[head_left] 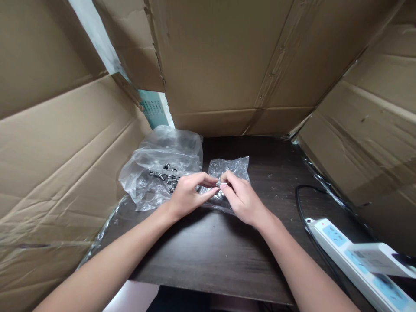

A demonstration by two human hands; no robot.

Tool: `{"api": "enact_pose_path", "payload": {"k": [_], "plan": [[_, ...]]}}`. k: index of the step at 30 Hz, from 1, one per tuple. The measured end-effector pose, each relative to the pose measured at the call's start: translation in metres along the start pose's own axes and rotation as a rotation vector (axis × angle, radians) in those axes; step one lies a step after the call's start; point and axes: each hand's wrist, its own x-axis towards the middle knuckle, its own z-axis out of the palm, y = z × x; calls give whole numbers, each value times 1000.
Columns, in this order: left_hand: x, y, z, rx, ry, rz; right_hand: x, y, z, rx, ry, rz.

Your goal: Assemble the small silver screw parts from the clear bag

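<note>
My left hand (pixel 190 190) and my right hand (pixel 242 197) meet above the table, fingertips pinched on a small silvery metal bolt (pixel 221 184). Part of the bolt is covered by the fingers. Under and behind my right hand lies a small clear plastic bag (pixel 232 164) with shiny bits in it, too small to make out. To the left, a larger clear plastic bag (pixel 143 160) lies open, and several dark metal bolts (pixel 170 177) rest in it, near the back of my left hand.
Cardboard walls (pixel 224 65) enclose the dark wooden table (pixel 208 247) at the back and both sides. At the right stands a white power strip (pixel 338 238) with a plugged-in white adapter (pixel 377 258) and a black cable (pixel 299 203). A greenish printed sheet (pixel 154 108) shows through a gap.
</note>
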Motion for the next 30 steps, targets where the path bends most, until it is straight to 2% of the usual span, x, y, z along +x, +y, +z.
{"api": "enact_pose_path", "payload": {"k": [8,14,23,30], "plan": [[-2,-5,1,69,-19,40,1,1,0,3,-71,68],[0,-6,-1,107,-40,82,2,1,-4,-17,-88,63],[2,-4,-2,61,-106,-2,1,4,-2,-34,-13,28],[-1,-5,-1,81,-107,-22,2,2,-3,0,-47,61]]}}
